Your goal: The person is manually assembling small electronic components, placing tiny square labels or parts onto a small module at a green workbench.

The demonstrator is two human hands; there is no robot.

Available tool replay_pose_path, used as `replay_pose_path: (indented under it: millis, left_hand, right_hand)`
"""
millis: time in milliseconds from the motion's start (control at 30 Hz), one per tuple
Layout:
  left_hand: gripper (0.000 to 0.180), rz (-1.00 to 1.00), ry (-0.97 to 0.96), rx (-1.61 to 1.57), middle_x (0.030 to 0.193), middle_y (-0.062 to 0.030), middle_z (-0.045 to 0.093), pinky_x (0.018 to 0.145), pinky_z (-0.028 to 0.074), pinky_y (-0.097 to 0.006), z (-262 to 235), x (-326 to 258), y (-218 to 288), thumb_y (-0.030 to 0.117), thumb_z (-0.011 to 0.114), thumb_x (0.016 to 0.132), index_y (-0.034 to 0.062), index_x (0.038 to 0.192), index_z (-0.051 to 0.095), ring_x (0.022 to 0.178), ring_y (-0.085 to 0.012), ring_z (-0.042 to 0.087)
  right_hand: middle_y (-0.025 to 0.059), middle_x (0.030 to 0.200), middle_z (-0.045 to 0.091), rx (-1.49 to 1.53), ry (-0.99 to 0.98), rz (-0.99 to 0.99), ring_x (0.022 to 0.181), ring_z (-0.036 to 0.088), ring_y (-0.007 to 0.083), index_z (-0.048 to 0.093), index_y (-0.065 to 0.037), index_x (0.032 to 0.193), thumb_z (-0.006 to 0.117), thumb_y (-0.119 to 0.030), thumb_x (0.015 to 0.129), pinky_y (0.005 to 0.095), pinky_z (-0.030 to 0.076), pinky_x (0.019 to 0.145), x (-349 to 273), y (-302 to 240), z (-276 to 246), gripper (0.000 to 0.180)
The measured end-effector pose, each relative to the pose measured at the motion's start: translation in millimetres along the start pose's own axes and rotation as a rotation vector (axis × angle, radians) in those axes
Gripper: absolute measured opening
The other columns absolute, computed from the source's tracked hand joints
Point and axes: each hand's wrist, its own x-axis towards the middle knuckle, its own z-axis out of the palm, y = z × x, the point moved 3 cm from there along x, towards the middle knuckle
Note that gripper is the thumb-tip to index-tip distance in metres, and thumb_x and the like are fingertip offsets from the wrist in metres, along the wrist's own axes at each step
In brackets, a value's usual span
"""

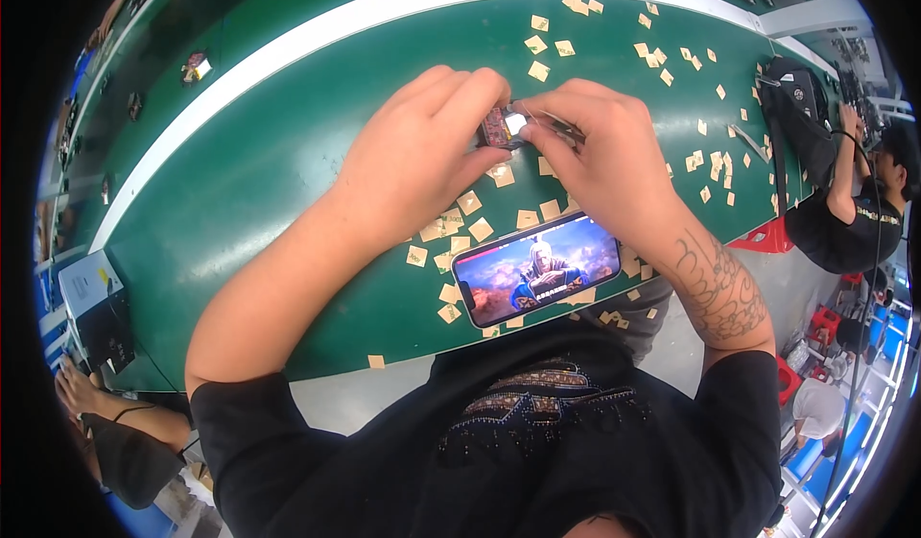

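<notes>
Over the green table (278, 183), my left hand (422, 144) grips a small dark-red circuit board (495, 133) between thumb and fingers. A white patch (515, 123) shows at the board's right end. There my right hand (604, 140) pinches with thumb and forefinger, touching the board's edge. Part of a slim dark thing (568, 129) shows under the right fingers; its kind is hidden. Just below my hands, a phone (537, 269) with a lit picture lies face up. Small tan paper squares (478, 229) are scattered around and under it.
More tan squares (564, 48) spread across the far right. A black backpack (798, 96) sits at the table's right end, with tweezers (751, 143) beside it. A grey-white box (91, 293) stands far left. Other people sit at both sides.
</notes>
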Motion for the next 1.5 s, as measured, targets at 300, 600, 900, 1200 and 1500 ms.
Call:
replay_pose_path:
  millis: [300, 600, 900, 1200, 1500]
  left_hand:
    - [0.046, -0.006, -0.013, 0.04, 0.103, -0.0111, 0.066, 0.083, 0.054, -0.044, 3.5, -1.3, 3.8, 0.005, 0.09, 0.076, 0.0061, 0.113, 0.061, 0.099, -0.0352, 0.064]
    - [0.049, -0.012, -0.013, 0.032, 0.105, -0.0126, 0.066, 0.083, 0.054, -0.045, 4.1, -3.2, 4.1, 0.003, 0.09, 0.075, 0.005, 0.114, 0.061, 0.099, -0.0363, 0.065]
    - [0.049, -0.045, -0.012, 0.014, 0.106, -0.0134, 0.068, 0.086, 0.057, -0.043, 2.6, -0.1, 7.5, 0.004, 0.091, 0.075, 0.0048, 0.115, 0.061, 0.1, -0.0352, 0.067]
    - [0.052, -0.04, -0.003, 0.012, 0.108, -0.0142, 0.068, 0.085, 0.058, -0.043, 4.2, -1.4, 4.7, 0.007, 0.092, 0.076, 0.0045, 0.117, 0.06, 0.1, -0.0355, 0.068]
    - [0.05, 0.013, -0.015, 0.026, 0.109, -0.0134, 0.068, 0.085, 0.057, -0.042, -0.1, -2.3, 8.4, 0.007, 0.092, 0.076, 0.0041, 0.117, 0.062, 0.099, -0.0353, 0.067]
  right_hand:
    - [0.0151, 0.089, 0.072, -0.005, 0.025, 0.003, 0.083, 0.071, 0.0378, 0.079, -0.004, 0.105, 0.074, -0.006, 0.092, 0.047, 0.056, 0.074, -2.9, 0.0, 1.4, 0.015]
    - [0.0154, 0.088, 0.072, 0.024, 0.052, 0.012, 0.083, 0.071, 0.0379, 0.078, -0.004, 0.102, 0.074, -0.005, 0.091, 0.0467, 0.056, 0.074, -4.2, -2.8, 4.8, 0.012]
    - [0.0182, 0.088, 0.073, -0.026, 0.008, -0.077, 0.084, 0.071, 0.0377, 0.075, 0.0, 0.095, 0.074, -0.006, 0.088, 0.045, 0.057, 0.075, 10.3, -1.5, 1.7, 0.009]
    - [0.0114, 0.086, 0.068, 0.147, -0.034, -0.083, 0.08, 0.071, 0.0308, 0.072, -0.002, 0.097, 0.076, -0.003, 0.088, 0.0396, 0.057, 0.072, -4.3, 9.1, 0.1, 0.01]
    - [0.0111, 0.089, 0.068, 0.076, 0.041, -0.061, 0.079, 0.07, 0.029, 0.071, -0.004, 0.101, 0.079, -0.007, 0.091, 0.0363, 0.056, 0.069, 7.9, 16.1, -20.8, 0.013]
